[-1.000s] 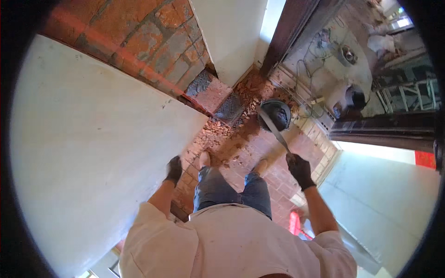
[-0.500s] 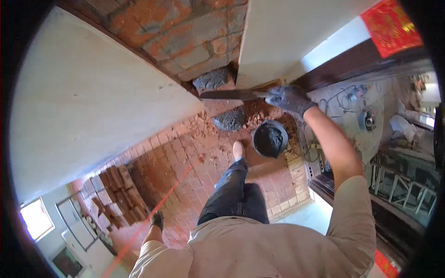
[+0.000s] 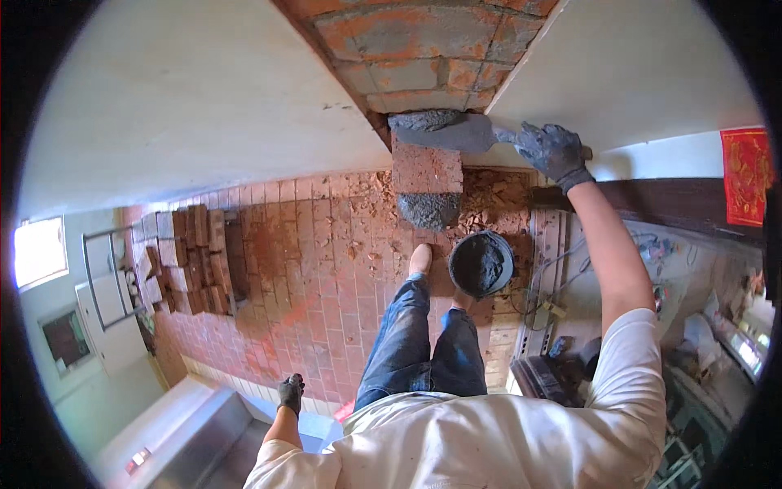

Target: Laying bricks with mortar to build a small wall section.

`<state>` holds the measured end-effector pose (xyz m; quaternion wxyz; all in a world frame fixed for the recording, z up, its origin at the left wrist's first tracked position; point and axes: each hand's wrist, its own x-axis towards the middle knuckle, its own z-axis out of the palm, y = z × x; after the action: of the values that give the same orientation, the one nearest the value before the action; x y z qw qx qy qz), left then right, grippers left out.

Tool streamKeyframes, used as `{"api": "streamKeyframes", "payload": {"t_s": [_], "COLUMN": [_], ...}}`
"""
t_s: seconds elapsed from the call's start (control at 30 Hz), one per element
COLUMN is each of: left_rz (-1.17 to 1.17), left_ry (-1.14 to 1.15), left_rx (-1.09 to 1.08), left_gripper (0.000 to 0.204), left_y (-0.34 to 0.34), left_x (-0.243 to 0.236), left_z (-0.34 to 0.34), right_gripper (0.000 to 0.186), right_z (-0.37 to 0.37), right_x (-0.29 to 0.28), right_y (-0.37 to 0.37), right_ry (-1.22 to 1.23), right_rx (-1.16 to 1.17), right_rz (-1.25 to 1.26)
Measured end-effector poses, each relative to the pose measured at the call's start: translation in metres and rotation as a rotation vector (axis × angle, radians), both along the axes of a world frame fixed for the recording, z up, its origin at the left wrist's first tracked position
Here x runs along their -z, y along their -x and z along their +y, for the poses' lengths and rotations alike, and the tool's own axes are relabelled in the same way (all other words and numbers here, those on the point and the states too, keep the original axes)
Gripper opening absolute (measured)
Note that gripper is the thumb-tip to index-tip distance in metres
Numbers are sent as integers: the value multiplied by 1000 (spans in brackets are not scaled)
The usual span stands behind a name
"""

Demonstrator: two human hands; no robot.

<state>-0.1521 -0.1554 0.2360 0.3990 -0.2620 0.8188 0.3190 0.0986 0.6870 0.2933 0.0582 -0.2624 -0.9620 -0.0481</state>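
Observation:
My gloved right hand [image 3: 554, 153] is closed around the handle of a trowel [image 3: 472, 134]. Its flat blade lies level against grey mortar [image 3: 417, 121] at the foot of the exposed brick wall [image 3: 407, 75]. Just below the blade, a reddish brick [image 3: 425, 169] extends toward me, with another lump of wet mortar [image 3: 429, 211] at its near end. A dark bucket [image 3: 454, 273] holding mortar stands by my feet. Down at the left, my gloved left hand [image 3: 291, 392] hangs with its fingers curled, nothing visible in it.
Smooth pale panels [image 3: 220, 98] flank the brickwork. Broken rubble [image 3: 497, 196] lies around the brick on the tiled floor [image 3: 326, 285]. A stack of bricks [image 3: 191, 253] stands at the left. Tools and cables [image 3: 643, 248] lie beyond the dark sill at the right.
The whole view has swung round. The trowel blade has shifted from across the brick toward the wall, onto the far mortar. My left hand still hangs at the lower left.

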Motion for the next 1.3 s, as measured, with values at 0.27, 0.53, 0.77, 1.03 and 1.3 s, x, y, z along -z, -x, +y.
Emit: {"api": "streamKeyframes", "payload": {"t_s": [0.27, 0.53, 0.77, 1.03, 1.3], "left_rz": [-15, -83, -13, 80, 14], "left_ry": [63, -127, -206, -243, -126], "left_rx": [-146, -81, -84, -240, -285], "left_gripper": [21, 26, 37, 27, 20], "left_y": [-146, -186, -178, -160, -180], "left_x": [-2, 33, 43, 34, 18], "left_z": [-15, 1, 37, 16, -28], "right_gripper": [26, 36, 40, 33, 33], "right_z": [-134, -263, -164, -67, -56], "right_x": [41, 83, -9, -58, -53], "right_y": [-106, -242, -57, 64, 19], "right_ry": [308, 1218, 898, 796, 136], "right_rx": [269, 857, 246, 150, -121], "right_rz": [399, 98, 257, -124, -57]}}
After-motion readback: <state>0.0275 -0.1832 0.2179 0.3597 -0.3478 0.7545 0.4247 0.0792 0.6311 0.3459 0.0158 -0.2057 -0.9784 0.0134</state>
